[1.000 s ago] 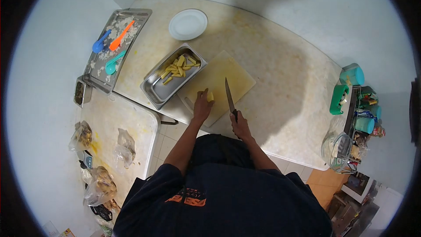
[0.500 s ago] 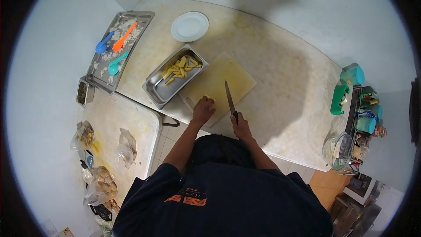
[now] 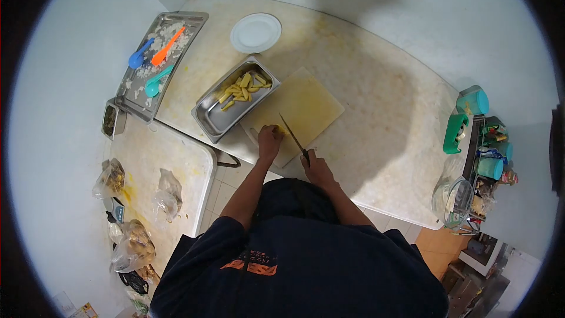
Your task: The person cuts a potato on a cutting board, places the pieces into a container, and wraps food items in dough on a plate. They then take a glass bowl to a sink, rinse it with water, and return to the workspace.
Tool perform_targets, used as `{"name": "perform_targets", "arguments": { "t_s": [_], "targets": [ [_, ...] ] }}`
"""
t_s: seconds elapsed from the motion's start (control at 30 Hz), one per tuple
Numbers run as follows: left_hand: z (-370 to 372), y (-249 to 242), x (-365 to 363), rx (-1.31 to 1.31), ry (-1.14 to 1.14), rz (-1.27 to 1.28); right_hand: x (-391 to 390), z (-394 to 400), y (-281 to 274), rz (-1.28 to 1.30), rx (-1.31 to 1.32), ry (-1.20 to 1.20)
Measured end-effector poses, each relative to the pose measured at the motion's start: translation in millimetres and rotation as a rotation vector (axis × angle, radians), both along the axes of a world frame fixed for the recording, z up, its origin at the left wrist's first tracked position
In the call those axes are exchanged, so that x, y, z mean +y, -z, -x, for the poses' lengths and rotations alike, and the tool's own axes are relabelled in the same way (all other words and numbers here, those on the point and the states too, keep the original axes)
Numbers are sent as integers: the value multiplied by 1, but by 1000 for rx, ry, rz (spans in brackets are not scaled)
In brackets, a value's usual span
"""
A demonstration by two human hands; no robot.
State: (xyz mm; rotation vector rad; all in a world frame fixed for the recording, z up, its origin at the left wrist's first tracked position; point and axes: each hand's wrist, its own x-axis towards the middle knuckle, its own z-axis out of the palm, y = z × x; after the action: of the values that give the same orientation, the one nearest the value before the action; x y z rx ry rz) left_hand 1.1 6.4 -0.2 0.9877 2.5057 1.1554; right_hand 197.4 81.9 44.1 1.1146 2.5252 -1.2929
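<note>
My right hand (image 3: 318,168) is closed round the dark handle of a long kitchen knife (image 3: 292,130), its blade pointing up and left over the yellowish cutting board (image 3: 315,97). My left hand (image 3: 270,142) is closed at the board's lower left, its fingertips pressed on a small yellow piece of food (image 3: 282,131) that they mostly cover. The blade lies just right of these fingers. Up and left, touching the board's edge in this view, a deep steel pan (image 3: 207,119) holds several yellow cut strips (image 3: 241,89).
A white plate (image 3: 256,33) lies behind the pan. At left, a metal tray (image 3: 136,99) holds white crumbly food with blue, orange and teal spoons. Plastic bags (image 3: 169,194) lie on the left table. A glass bowl (image 3: 459,202) and a green holder (image 3: 454,133) stand at the right edge.
The knife has swung left, its tip now close to my left hand. My right hand has shifted slightly left, and my left hand has drawn in a little with its fingers tucked.
</note>
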Motion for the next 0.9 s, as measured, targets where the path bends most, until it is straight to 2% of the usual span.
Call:
{"name": "perform_targets", "arguments": {
  "t_s": [0.27, 0.37, 0.47, 0.9],
  "targets": [
    [-5, -8, 10, -133, 19, -4, -4, 6, -4, -17, 33, -21],
    [-6, -1, 9, -113, -4, -80, -7, 11, 0, -18, 11, -35],
    [-9, -5, 9, 32, -14, -9, -10, 16, 1, -45, -13, -58],
    [-18, -3, 13, -62, -65, -44, -6, 18, 0, -144, -101, -113]
  ]
}}
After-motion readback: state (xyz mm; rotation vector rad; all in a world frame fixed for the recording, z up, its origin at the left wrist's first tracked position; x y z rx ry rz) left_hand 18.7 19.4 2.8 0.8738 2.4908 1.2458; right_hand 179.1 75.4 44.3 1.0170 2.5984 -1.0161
